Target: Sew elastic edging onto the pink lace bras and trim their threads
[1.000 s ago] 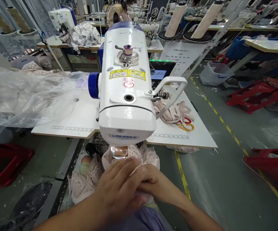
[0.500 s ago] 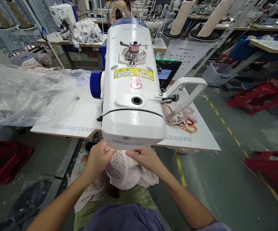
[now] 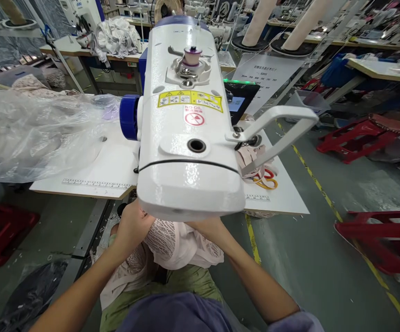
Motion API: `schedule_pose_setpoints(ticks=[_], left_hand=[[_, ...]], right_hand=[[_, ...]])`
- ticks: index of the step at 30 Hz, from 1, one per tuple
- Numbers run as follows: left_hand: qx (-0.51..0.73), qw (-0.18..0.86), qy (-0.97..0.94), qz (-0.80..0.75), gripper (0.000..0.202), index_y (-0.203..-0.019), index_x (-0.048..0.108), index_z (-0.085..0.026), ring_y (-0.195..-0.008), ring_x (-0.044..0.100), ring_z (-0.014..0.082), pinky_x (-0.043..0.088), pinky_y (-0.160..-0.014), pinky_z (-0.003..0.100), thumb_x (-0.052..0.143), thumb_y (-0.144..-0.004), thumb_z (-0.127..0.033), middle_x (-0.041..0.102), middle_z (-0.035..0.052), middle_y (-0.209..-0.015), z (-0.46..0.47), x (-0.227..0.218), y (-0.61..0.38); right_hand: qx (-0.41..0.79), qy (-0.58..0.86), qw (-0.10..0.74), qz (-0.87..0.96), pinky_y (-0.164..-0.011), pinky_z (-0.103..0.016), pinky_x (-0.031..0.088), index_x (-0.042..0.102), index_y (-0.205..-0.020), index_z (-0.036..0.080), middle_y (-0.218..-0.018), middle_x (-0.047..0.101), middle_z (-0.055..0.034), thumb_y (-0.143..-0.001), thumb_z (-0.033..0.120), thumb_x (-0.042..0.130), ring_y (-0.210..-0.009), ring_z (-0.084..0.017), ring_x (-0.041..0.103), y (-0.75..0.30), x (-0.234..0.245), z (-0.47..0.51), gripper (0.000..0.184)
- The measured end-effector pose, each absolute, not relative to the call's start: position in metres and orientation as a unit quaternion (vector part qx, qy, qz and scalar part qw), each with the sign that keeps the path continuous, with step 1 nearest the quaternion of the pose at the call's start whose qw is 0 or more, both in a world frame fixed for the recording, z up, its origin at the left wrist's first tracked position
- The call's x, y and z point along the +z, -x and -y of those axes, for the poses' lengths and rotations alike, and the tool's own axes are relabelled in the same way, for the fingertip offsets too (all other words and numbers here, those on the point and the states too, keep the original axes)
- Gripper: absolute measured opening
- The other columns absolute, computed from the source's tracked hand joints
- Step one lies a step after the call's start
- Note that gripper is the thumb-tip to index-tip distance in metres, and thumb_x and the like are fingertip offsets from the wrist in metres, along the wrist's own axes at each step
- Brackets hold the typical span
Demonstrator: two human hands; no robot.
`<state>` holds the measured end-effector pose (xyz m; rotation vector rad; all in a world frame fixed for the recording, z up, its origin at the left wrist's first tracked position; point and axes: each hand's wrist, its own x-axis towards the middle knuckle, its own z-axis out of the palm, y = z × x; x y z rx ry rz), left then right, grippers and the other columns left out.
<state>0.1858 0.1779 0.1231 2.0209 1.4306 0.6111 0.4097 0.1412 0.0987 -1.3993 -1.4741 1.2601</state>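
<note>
"Where's the lace garment (image 3: 167, 240)?"

"At six o'clock in the view, under the front of the white sewing machine (image 3: 191, 186) and above the green trousers (image 3: 200, 279)."

"And the grip?"

"The left hand (image 3: 134, 226), at about ten o'clock from the garment, is curled in, its thumb side against the lace. The right hand (image 3: 208, 228), at two o'clock, touches the fabric's upper edge. Whether either one pinches, I can't tell."

"Why not?"

"The machine's front covers the right fingers and the left fingertips. The needle area is hidden too."

"Anything cut off?"

"The clear plastic sheet (image 3: 33, 138) at nine o'clock, by the left edge; the fan (image 3: 168, 7) near twelve, by the top."
</note>
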Motion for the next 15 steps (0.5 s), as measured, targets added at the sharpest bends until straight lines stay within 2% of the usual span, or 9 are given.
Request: schedule_pose_setpoints(ticks=[2, 4, 6, 8, 10, 11, 13, 15], left_hand=[[0.229, 0.313, -0.749, -0.538, 0.018, -0.073, 0.050, -0.024, -0.042, 0.029, 0.0134, 0.023, -0.047, 0.028, 0.047, -0.090, -0.029, 0.029, -0.0061, -0.047, -0.177, 0.125, -0.182], [0.247, 0.342, -0.728, -0.540, 0.016, -0.080, 0.055, -0.023, -0.044, 0.036, 0.0133, 0.027, -0.046, 0.027, 0.048, -0.092, -0.029, 0.041, -0.0042, -0.051, -0.175, 0.124, -0.177], [0.268, 0.368, -0.700, -0.550, 0.017, -0.096, 0.060, -0.021, -0.055, 0.052, 0.0155, 0.036, -0.048, 0.025, 0.048, -0.094, -0.033, 0.061, 0.0022, -0.069, -0.171, 0.117, -0.170], [0.296, 0.372, -0.668, -0.573, 0.028, -0.115, 0.058, -0.020, -0.080, 0.065, 0.0207, 0.048, -0.059, 0.027, 0.047, -0.097, -0.039, 0.068, 0.0099, -0.098, -0.162, 0.103, -0.163], [0.329, 0.364, -0.639, -0.592, 0.037, -0.124, 0.054, -0.020, -0.106, 0.065, 0.0256, 0.055, -0.078, 0.033, 0.047, -0.097, -0.044, 0.064, 0.0141, -0.119, -0.147, 0.083, -0.157], [0.344, 0.362, -0.632, -0.592, 0.041, -0.128, 0.052, -0.020, -0.115, 0.062, 0.0271, 0.054, -0.088, 0.038, 0.047, -0.098, -0.046, 0.061, 0.0151, -0.127, -0.137, 0.072, -0.155], [0.359, 0.364, -0.649, -0.563, 0.052, -0.138, 0.045, -0.020, -0.127, 0.055, 0.0300, 0.047, -0.103, 0.045, 0.047, -0.097, -0.051, 0.054, 0.0173, -0.138, -0.116, 0.050, -0.154], [0.349, 0.360, -0.690, -0.521, 0.070, -0.147, 0.035, -0.019, -0.136, 0.046, 0.0344, 0.041, -0.110, 0.051, 0.047, -0.093, -0.061, 0.045, 0.0196, -0.148, -0.093, 0.029, -0.157]], right_hand=[[0.487, 0.561, 0.361, 0.564, -0.059, -0.030, 0.041, 0.058, -0.062, 0.024, -0.057, 0.048, -0.0021, -0.081, 0.066, 0.065, -0.068, -0.023, 0.053, -0.410, 0.098, -0.138, 0.046], [0.484, 0.578, 0.358, 0.550, -0.057, -0.029, 0.037, 0.050, -0.058, 0.023, -0.057, 0.043, -0.0009, -0.082, 0.065, 0.063, -0.063, -0.020, 0.048, -0.410, 0.097, -0.134, 0.050], [0.491, 0.585, 0.362, 0.535, -0.053, -0.027, 0.031, 0.041, -0.056, 0.022, -0.056, 0.037, 0.0013, -0.082, 0.063, 0.062, -0.057, -0.015, 0.040, -0.412, 0.095, -0.129, 0.053], [0.504, 0.580, 0.368, 0.523, -0.051, -0.026, 0.025, 0.037, -0.057, 0.022, -0.055, 0.032, 0.0032, -0.084, 0.062, 0.061, -0.054, -0.012, 0.034, -0.414, 0.091, -0.123, 0.054], [0.515, 0.573, 0.376, 0.515, -0.051, -0.026, 0.023, 0.038, -0.058, 0.021, -0.055, 0.031, 0.0042, -0.085, 0.060, 0.060, -0.054, -0.011, 0.031, -0.417, 0.085, -0.118, 0.052], [0.517, 0.570, 0.381, 0.512, -0.051, -0.026, 0.022, 0.039, -0.058, 0.021, -0.056, 0.031, 0.0044, -0.086, 0.059, 0.059, -0.053, -0.011, 0.031, -0.418, 0.082, -0.115, 0.051], [0.517, 0.569, 0.391, 0.506, -0.051, -0.026, 0.023, 0.040, -0.059, 0.021, -0.057, 0.032, 0.0048, -0.087, 0.059, 0.058, -0.053, -0.010, 0.031, -0.420, 0.076, -0.110, 0.051], [0.515, 0.573, 0.395, 0.501, -0.051, -0.025, 0.024, 0.042, -0.059, 0.020, -0.057, 0.033, 0.0049, -0.086, 0.061, 0.059, -0.053, -0.010, 0.032, -0.422, 0.071, -0.106, 0.051]])
